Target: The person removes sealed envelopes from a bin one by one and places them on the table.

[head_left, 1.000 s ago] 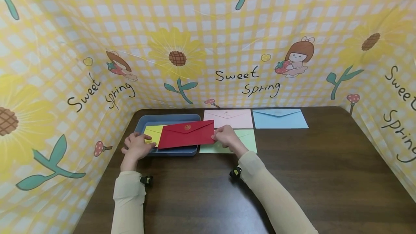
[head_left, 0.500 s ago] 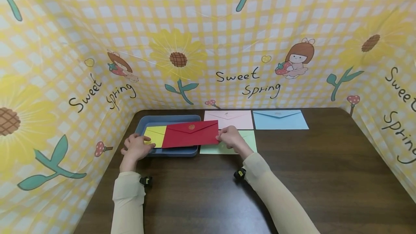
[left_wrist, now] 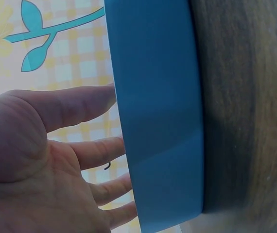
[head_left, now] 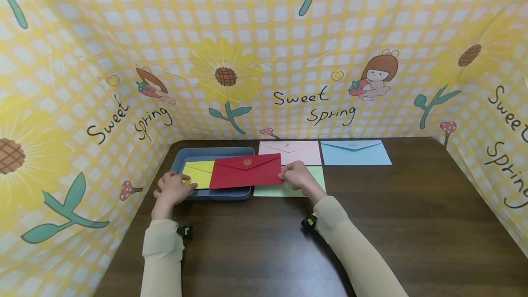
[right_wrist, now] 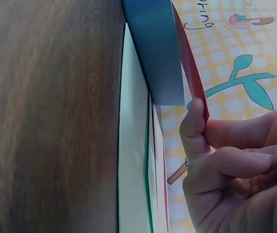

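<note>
Fingers of the left hand (head_left: 173,189) were spread and loosely bent, without a visible grip, at the front left corner of the blue tray (head_left: 224,195). In the left wrist view their tips passed out of sight behind the tray wall; firm contact with the yellow envelope (head_left: 200,175) could not be confirmed.

The yellow envelope lay within the tray outline. Its left end was next to the left hand; its right part was covered by the red envelope (head_left: 247,172). The red envelope was positioned over the tray, slightly tilted, with its right end projecting past the right rim.

Relative to one second earlier, the red envelope had shifted to the right, exposing a wider strip of yellow. The left hand had held its position. This was judged to indicate that the red envelope was sliding freely over the yellow one, with overlap remaining.

The right hand (head_left: 300,178) was closed in a pinch, gripping the red envelope near its lower right corner. The right wrist view showed the held edge raised above the tray rim.

Below this hand, the green envelope (head_left: 268,191) lay on the table (head_left: 247,251), just beside the tray. The pink envelope (head_left: 290,154) lay behind it, and the light blue envelope (head_left: 356,154) lay farthest right.
</note>
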The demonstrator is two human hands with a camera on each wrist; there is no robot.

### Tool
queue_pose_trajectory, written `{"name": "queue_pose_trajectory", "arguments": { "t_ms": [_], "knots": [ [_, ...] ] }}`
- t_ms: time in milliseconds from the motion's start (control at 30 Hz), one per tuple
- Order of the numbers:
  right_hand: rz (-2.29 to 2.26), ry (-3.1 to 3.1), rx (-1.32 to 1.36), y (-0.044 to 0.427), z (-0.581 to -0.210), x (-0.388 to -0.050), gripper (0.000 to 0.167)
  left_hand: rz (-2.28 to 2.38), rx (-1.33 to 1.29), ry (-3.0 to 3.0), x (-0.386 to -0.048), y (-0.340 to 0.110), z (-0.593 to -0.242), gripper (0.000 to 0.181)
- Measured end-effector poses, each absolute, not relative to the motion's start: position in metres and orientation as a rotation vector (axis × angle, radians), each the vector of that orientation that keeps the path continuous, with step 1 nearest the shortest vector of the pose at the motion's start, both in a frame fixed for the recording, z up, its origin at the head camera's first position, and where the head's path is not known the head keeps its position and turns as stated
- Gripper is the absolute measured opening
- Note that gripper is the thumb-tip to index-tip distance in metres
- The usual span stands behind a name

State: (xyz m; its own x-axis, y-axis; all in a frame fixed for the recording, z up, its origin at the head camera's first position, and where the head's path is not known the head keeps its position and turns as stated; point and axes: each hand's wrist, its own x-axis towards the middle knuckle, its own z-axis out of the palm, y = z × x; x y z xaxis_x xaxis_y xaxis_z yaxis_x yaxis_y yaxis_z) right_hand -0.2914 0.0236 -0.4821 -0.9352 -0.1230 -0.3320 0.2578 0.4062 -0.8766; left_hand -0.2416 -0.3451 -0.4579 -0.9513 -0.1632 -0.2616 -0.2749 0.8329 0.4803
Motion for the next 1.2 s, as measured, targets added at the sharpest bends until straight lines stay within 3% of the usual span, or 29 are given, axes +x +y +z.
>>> {"name": "queue_pose_trajectory", "arguments": {
  "t_ms": [1200],
  "knots": [
    [-1.583, 2.321, 0.116, 0.07, -0.488, -0.286, 0.011, 0.786, -0.331, 2.778, -0.24, -0.345, -0.458, 0.053]
  ]
}}
